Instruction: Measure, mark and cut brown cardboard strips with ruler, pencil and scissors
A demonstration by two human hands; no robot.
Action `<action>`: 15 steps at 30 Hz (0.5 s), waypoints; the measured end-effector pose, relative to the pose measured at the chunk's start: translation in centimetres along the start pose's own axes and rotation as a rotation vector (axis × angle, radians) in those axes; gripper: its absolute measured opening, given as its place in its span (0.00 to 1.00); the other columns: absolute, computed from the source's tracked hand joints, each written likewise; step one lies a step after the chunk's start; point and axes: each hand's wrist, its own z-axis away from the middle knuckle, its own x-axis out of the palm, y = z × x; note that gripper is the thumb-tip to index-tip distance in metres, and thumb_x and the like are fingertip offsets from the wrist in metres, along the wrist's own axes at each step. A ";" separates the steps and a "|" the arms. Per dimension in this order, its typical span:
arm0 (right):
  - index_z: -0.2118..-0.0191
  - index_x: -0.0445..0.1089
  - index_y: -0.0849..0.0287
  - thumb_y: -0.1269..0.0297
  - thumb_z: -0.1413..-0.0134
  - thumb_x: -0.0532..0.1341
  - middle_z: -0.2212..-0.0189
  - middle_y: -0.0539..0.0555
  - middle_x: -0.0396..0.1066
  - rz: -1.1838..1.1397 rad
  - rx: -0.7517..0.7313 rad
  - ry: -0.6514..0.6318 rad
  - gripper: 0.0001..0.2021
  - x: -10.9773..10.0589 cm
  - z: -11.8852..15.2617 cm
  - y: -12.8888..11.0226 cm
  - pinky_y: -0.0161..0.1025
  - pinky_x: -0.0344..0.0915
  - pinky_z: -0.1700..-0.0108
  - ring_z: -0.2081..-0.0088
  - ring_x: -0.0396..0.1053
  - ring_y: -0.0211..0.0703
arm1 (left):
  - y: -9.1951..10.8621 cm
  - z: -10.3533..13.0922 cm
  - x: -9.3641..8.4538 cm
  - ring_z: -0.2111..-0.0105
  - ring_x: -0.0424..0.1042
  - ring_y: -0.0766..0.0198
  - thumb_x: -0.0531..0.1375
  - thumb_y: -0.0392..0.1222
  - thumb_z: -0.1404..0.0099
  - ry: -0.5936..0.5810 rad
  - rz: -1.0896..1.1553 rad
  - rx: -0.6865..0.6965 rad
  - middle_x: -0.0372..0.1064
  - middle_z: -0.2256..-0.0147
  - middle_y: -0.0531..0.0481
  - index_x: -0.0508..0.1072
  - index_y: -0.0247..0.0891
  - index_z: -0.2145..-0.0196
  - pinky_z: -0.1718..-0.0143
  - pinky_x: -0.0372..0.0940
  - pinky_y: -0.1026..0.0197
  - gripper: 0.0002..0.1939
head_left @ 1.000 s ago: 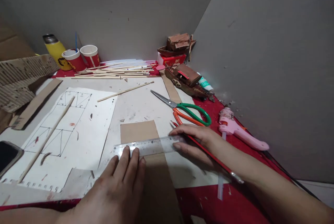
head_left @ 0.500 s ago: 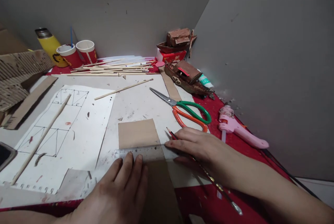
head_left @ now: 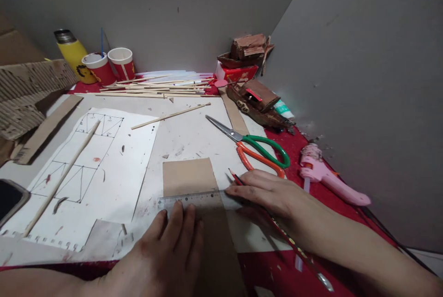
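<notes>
The left hand (head_left: 164, 246), fingers slightly apart, presses the ruler (head_left: 207, 199) onto cardboard (head_left: 189, 176). The right hand (head_left: 273, 194) is closed around a pencil (head_left: 291, 241).

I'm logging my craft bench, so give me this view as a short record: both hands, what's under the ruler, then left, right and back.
Left hand: resting on the clear ruler
Right hand: holding the pencil, by the ruler's right end
Under ruler: cardboard strip
Left: drawing sheet, wooden stick lying across it
Right: scissors, pink glue gun
Back: yellow bottle, two red-and-white cups, pile of sticks
</notes>
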 end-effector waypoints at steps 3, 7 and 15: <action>0.44 0.71 0.52 0.69 0.33 0.53 0.59 0.60 0.76 -0.007 0.017 0.025 0.17 -0.2 -0.1 -0.2 0.43 0.71 0.60 0.58 0.74 0.50 | -0.3 -0.1 0.1 0.48 0.70 0.46 0.50 0.42 0.28 0.040 0.004 0.036 0.73 0.47 0.36 0.71 0.31 0.45 0.49 0.57 0.48 0.20; 0.42 0.70 0.49 0.70 0.33 0.52 0.60 0.60 0.76 0.016 0.019 0.045 0.19 -0.1 0.0 -0.2 0.43 0.72 0.62 0.59 0.75 0.51 | -0.5 -0.3 0.1 0.49 0.72 0.45 0.48 0.41 0.27 0.083 0.003 0.039 0.74 0.48 0.36 0.71 0.30 0.46 0.50 0.57 0.48 0.19; 0.39 0.65 0.51 0.71 0.32 0.53 0.59 0.60 0.74 0.009 -0.021 0.039 0.20 0.2 0.3 0.0 0.41 0.69 0.63 0.58 0.73 0.49 | -0.4 -0.1 0.4 0.47 0.70 0.46 0.46 0.41 0.26 0.080 0.010 0.015 0.73 0.47 0.38 0.70 0.31 0.45 0.51 0.58 0.46 0.20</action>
